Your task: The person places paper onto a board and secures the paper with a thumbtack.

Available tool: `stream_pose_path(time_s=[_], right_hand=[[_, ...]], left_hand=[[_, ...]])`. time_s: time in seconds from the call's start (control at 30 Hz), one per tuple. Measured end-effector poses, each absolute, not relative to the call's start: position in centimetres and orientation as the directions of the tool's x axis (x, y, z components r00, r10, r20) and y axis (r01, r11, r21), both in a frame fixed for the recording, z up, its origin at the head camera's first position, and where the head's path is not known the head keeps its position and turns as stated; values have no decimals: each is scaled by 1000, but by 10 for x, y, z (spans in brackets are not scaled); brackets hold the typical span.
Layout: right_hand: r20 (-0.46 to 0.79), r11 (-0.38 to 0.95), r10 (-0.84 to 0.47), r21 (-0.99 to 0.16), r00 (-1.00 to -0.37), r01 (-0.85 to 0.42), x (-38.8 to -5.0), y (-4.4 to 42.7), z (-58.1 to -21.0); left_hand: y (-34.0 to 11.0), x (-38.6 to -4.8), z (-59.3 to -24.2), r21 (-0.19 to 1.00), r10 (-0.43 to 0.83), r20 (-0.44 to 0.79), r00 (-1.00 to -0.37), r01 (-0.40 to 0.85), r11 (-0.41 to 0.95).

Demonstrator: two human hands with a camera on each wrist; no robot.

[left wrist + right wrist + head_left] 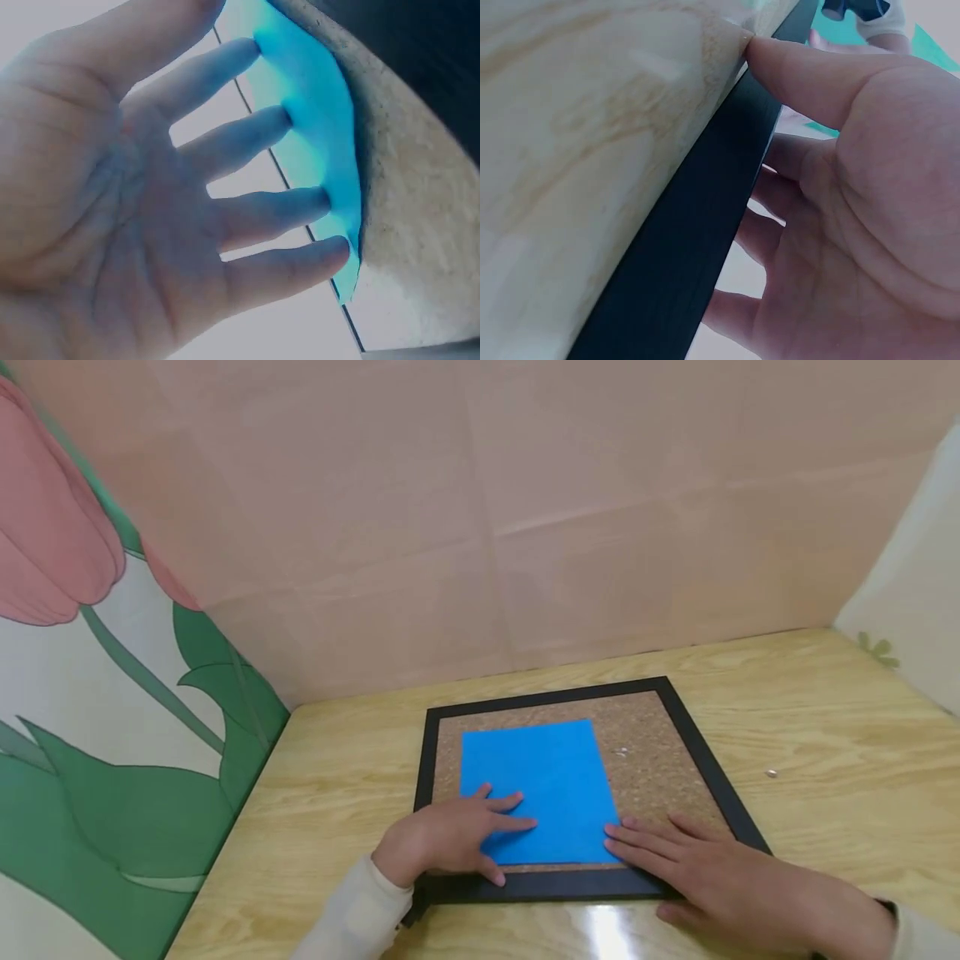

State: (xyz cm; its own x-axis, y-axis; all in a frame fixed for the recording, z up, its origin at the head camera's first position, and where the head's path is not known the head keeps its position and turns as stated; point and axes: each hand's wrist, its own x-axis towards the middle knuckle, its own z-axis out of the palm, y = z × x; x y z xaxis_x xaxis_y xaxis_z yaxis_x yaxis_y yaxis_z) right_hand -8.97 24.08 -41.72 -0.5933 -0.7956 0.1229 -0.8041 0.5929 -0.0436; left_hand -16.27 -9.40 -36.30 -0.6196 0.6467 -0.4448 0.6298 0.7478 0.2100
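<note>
A blue sheet (pixel 543 768) lies flat on a cork board (pixel 652 760) with a black frame (pixel 555 885). The left hand (pixel 457 835) rests with spread fingers on the sheet's lower left part, its thumb at the frame's near edge. In the left wrist view the fingertips of the left hand (pixel 187 187) touch the blue sheet (pixel 330 112). The right hand (pixel 720 877) lies across the board's near right part, fingertips on the sheet's lower right corner. The right wrist view has the right hand (pixel 840 202) beside the black frame (pixel 682 217), thumb tip at the table.
The board lies on a wood-patterned table (pixel 322 785). A small shiny piece (pixel 772 773) is on the table right of the board, and small clear bits (pixel 621 752) lie on the cork. Behind stands a pinkish covering (pixel 525 527); a flower-patterned cloth (pixel 150 810) is at the left.
</note>
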Motion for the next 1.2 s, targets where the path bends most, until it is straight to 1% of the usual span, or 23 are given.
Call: stream_pose_path(time_s=[0.13,0.27,0.47,0.53,0.67,0.77,1.03,1.2], right_hand=[[102,599,-791,-72,-603,-798,-89,241,-416],[107,597,-792,-67,-601,-799,-89,240,-416],[77,613,-780,-99,-620,-784,-89,239,-416],[96,606,-785,-91,-612,-791,-89,239,-417],[149,588,-796,-37,-586,-808,-89,240,-418],[157,589,-797,-19,-584,-808,-89,240,-419],[162,567,-810,-29,-563,-824,-91,244,-422],[126,576,-806,-60,-579,-815,-93,244,-422]], left_hand=[[-92,-161,-364,225,632,-434,-642,602,766],[-93,-161,-366,222,614,-439,-656,582,782],[-94,-163,-367,222,614,-444,-653,583,781],[-93,-163,-368,219,617,-438,-654,588,779],[-91,-162,-369,207,617,-432,-658,593,778],[-89,-162,-370,195,613,-431,-662,595,780],[-87,-163,-370,185,607,-434,-665,594,783],[-88,-163,-370,182,607,-428,-669,594,784]])
